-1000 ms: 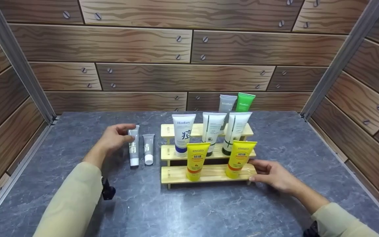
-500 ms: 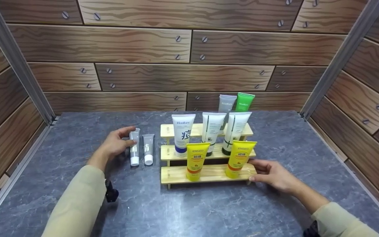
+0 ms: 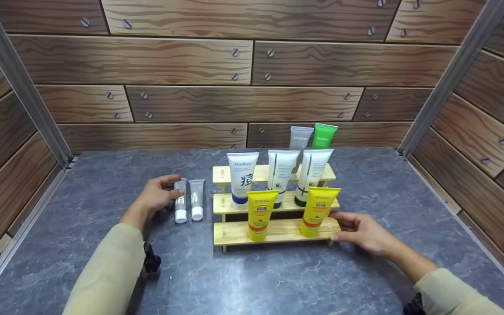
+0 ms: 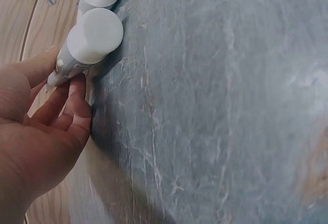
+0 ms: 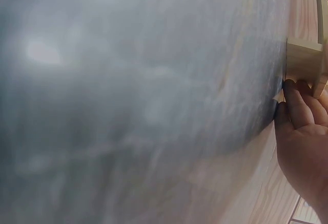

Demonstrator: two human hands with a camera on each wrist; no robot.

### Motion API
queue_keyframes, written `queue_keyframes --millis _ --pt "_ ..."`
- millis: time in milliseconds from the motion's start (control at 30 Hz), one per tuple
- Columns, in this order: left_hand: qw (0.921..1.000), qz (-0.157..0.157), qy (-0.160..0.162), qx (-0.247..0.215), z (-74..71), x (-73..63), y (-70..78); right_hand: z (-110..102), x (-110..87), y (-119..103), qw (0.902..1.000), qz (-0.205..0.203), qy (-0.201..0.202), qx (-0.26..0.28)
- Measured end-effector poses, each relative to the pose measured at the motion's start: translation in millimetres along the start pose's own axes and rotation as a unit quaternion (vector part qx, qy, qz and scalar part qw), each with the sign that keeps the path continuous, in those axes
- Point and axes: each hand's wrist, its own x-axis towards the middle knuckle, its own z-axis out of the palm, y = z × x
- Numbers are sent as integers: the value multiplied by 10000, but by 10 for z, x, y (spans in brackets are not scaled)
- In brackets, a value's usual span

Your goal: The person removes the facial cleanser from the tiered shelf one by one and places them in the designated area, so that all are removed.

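My left hand [image 3: 155, 196] pinches a small grey squeeze tube [image 3: 181, 202] between thumb and fingers, on its left side near the crimped end. The tube's white cap [image 4: 95, 35] faces the camera in the left wrist view. Close beside it lies a second grey tube [image 3: 197, 199], its white cap also toward me. At the right end of a three-step wooden display rack [image 3: 234, 232], my right hand [image 3: 363, 234] grips the lowest step, thumb at its front edge. In the right wrist view those fingers [image 5: 297, 103] meet the rack near the tabletop.
Two yellow tubes [image 3: 262, 215] stand on the lowest step. White tubes [image 3: 242, 178], three in all, stand on the middle one. At the top are a grey-blue tube [image 3: 300, 138] and a green tube [image 3: 323, 136]. Wood-patterned walls [image 3: 190, 61] enclose the grey table [image 3: 252, 280].
The left hand has moved slightly toward me and right, and the tube's crimped end has shifted toward me, closer to the other tube. The right hand and rack have stayed put.
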Motion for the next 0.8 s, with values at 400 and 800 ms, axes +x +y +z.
queue_keyframes --millis 400,800 --pt "9995 231 222 66 52 1 -50 1 -1 23 9998 157 54 -135" --pt "9998 92 151 -19 55 -11 -29 -5 14 5 9997 147 72 -177"
